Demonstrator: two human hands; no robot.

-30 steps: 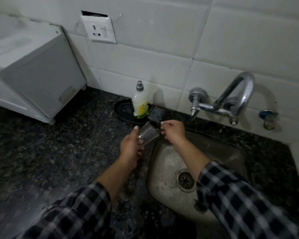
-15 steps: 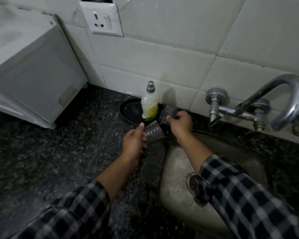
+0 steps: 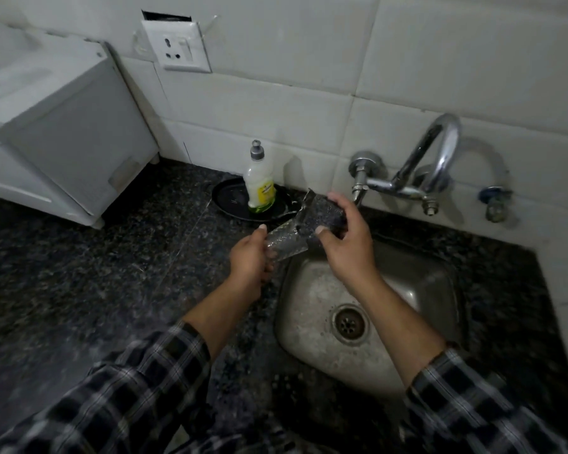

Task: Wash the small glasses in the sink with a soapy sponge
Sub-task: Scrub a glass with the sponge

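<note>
My left hand (image 3: 248, 262) grips a small clear glass (image 3: 286, 242) by its base, tilted with its mouth toward the right, just over the left rim of the steel sink (image 3: 312, 299). My right hand (image 3: 346, 239) holds a dark sponge (image 3: 322, 214) between thumb and fingers, right at the mouth of the glass and touching it. A dish soap bottle (image 3: 259, 185) with a yellow label stands on a black plate (image 3: 227, 201) behind the hands.
A chrome wall tap (image 3: 420, 172) reaches over the sink from the tiled wall; no water runs. The sink basin shows only its drain (image 3: 350, 322). A white appliance (image 3: 56, 132) sits on the dark granite counter (image 3: 95, 273) at left, below a wall socket (image 3: 181, 49).
My right hand has lifted the sponge from beside the soap bottle and brought it to the mouth of the glass. The left hand kept hold of the glass.
</note>
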